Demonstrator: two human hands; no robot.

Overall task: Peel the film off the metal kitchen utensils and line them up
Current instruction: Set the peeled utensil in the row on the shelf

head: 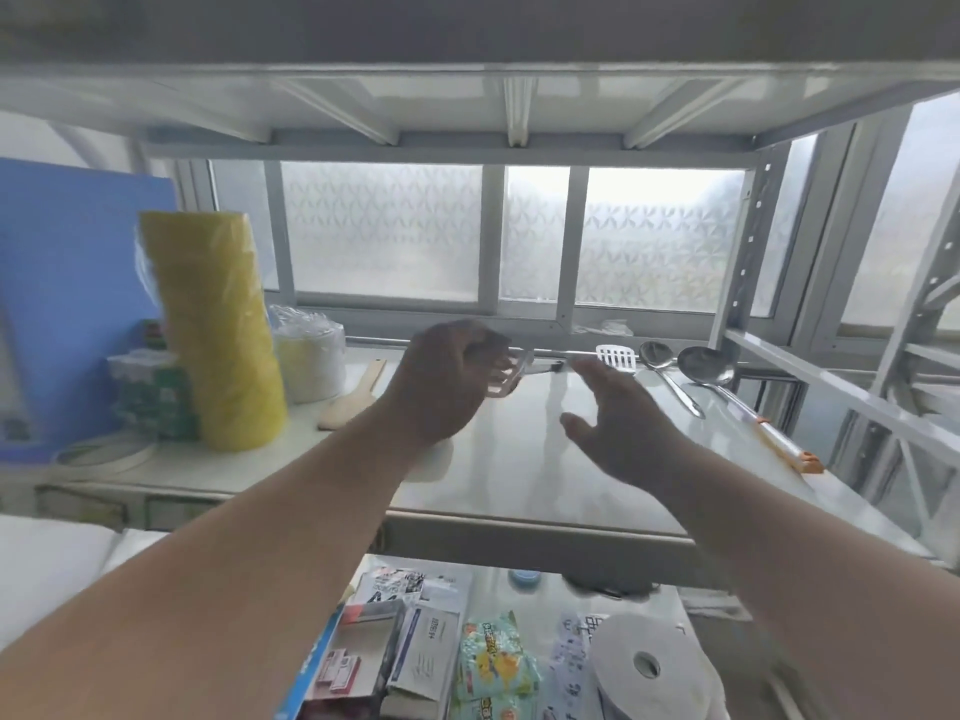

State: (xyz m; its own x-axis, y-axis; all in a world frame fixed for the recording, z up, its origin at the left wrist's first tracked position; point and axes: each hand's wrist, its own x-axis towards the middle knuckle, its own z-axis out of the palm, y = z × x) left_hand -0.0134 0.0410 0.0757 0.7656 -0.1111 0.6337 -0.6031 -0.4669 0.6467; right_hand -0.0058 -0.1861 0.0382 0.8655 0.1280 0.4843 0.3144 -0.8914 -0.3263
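Observation:
On the white shelf (519, 475), my left hand (441, 376) grips a slotted metal utensil (506, 379) by its head and holds it just above the surface. Its handle points right, toward the back. My right hand (618, 423) hovers beside it with fingers spread and holds nothing. Along the back right lie a slotted turner (617, 356), a spoon (657, 356) and a ladle (706, 366). The ladle's long handle ends in an orange tip (808, 462) near the right edge. Whether any film is on them is unclear.
A yellow roll of bags (218, 330), a blue board (67, 304), green boxes (150, 392), stacked bowls in plastic (311, 361) and a wooden spatula (353, 397) fill the shelf's left. The lower shelf holds packets and a paper roll (649, 667). A frosted window stands behind.

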